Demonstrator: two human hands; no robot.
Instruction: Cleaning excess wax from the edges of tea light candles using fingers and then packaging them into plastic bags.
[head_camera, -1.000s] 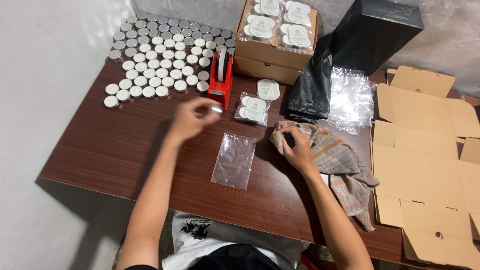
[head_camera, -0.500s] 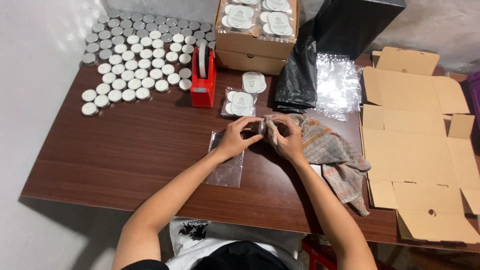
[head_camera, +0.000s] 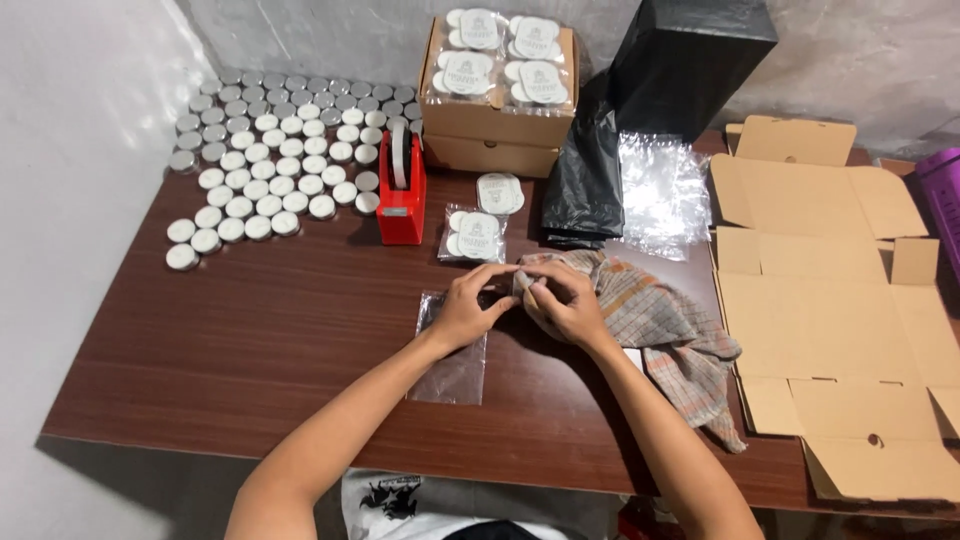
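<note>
At frame centre, the left hand (head_camera: 468, 308) and right hand (head_camera: 562, 300) meet over the dark wooden worktop (head_camera: 250, 350), fingers pinched together around a small item that they mostly hide; it is probably one of the round tins, though that cannot be told for sure. A clear plastic bag (head_camera: 452, 362) lies flat under the left wrist, and a checked cloth (head_camera: 660, 320) sits beneath and right of the right hand. Rows of silver-lidded tins (head_camera: 270, 160) fill the upper left, beside a red tape dispenser (head_camera: 402, 195). Risks, as judged: the item could slip from so slight a fingertip hold, the left forearm could drag or crease the bag, and a cloth fold could snag the fingers.
</note>
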